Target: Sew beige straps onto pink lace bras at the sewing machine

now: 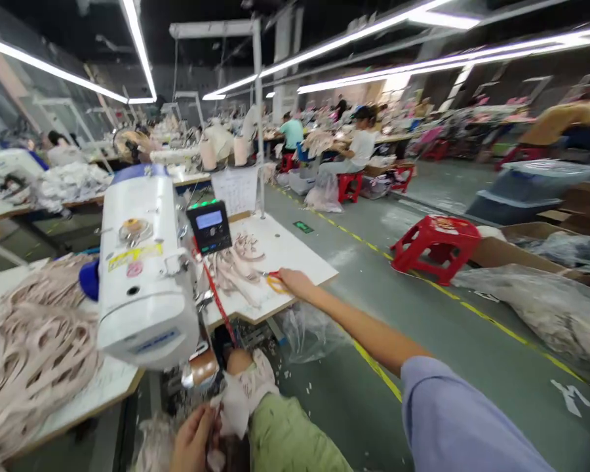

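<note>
My right arm reaches out to the front right of the white sewing table (311,257). There my right hand (295,283) is closed at the orange-and-red handles of a pair of scissors (275,283), whose blades point left toward beige fabric strips (233,269). Low in the view, my left hand (194,436) is closed with the fingertips pinched on a piece of thin white cloth (236,410), which hangs over my lap. The white sewing machine (147,282) stands left of centre, beside its lit control panel (209,226).
A large heap of beige strips (44,354) covers the table's left side. A red stool (435,246) stands on the floor at right, near a plastic-wrapped bundle (545,314). Clear plastic (312,331) hangs below the table edge. Other people (362,144) sit farther back.
</note>
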Motion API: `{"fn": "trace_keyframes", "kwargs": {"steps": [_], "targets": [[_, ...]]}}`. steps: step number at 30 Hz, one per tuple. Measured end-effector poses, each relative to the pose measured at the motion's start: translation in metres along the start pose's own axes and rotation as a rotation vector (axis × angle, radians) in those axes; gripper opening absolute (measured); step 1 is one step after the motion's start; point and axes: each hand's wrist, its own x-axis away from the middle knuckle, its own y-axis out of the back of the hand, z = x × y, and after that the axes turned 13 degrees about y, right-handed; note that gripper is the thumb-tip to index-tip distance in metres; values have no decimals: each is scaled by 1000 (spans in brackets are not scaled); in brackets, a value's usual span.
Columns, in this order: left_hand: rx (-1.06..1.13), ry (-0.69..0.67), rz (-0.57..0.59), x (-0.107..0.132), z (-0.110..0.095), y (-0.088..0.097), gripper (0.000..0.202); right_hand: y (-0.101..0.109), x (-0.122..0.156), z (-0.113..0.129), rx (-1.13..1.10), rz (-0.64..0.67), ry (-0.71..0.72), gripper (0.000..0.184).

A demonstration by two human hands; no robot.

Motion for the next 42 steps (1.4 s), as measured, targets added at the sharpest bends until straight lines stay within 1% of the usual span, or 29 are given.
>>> {"fn": "trace_keyframes", "kwargs": {"steps": [2, 4, 5, 7, 8, 9, 10, 11, 12, 13, 14, 16, 18, 20, 22, 26, 29, 31, 33, 36, 39, 42], "targets": [[52, -14, 138, 10, -5, -1, 48, -6, 23, -1, -52, 10, 18, 20], [103, 16, 155, 14, -7, 1, 45, -14, 54, 0, -129, 18, 44, 22], [128, 34, 154, 14, -7, 3, 44, -17, 72, 3, -206, -6, 57, 23], [168, 61, 157, 13, -5, 7, 41, -20, 111, 15, -666, -228, 61, 33], [184, 66, 161, 13, -4, 8, 39, -19, 132, 25, -841, -262, 65, 37], [196, 67, 166, 13, -3, 8, 37, -17, 152, 37, -986, -210, 84, 39], [204, 65, 171, 14, -2, 9, 36, -13, 170, 53, -1080, -124, 93, 40], [206, 63, 177, 15, -2, 9, 35, -10, 185, 69, -1110, -8, 99, 38], [204, 60, 184, 16, -2, 8, 35, -7, 197, 86, -1075, 103, 133, 39], [198, 57, 191, 17, -1, 8, 35, -4, 204, 103, -982, 201, 178, 43], [189, 53, 196, 17, -1, 8, 35, -3, 208, 118, -857, 274, 227, 49], [163, 44, 203, 18, 1, 7, 34, -4, 208, 141, -613, 335, 327, 53], [131, 32, 207, 18, 2, 7, 32, -8, 201, 154, -476, 318, 408, 48], [95, 20, 210, 19, 4, 7, 32, -15, 194, 159, -419, 275, 476, 43], [62, 8, 213, 20, 6, 7, 32, -22, 187, 162, -387, 253, 523, 42], [15, -11, 201, 21, 7, 6, 32, -32, 178, 165, -384, 267, 566, 42], [2, -7, 191, 20, 7, 8, 30, -32, 175, 163, -441, 304, 574, 41], [18, 10, 206, 21, 6, 10, 26, -29, 175, 159, -485, 319, 546, 41], [55, 30, 238, 22, 4, 13, 21, -26, 178, 155, -535, 303, 473, 40], [114, 53, 281, 23, 1, 16, 24, -21, 183, 153, -620, 278, 360, 43], [144, 54, 271, 23, 2, 18, 34, -19, 185, 159, -650, 306, 347, 51], [135, 20, 225, 22, 4, 19, 36, -21, 184, 169, -651, 333, 366, 54]]}}
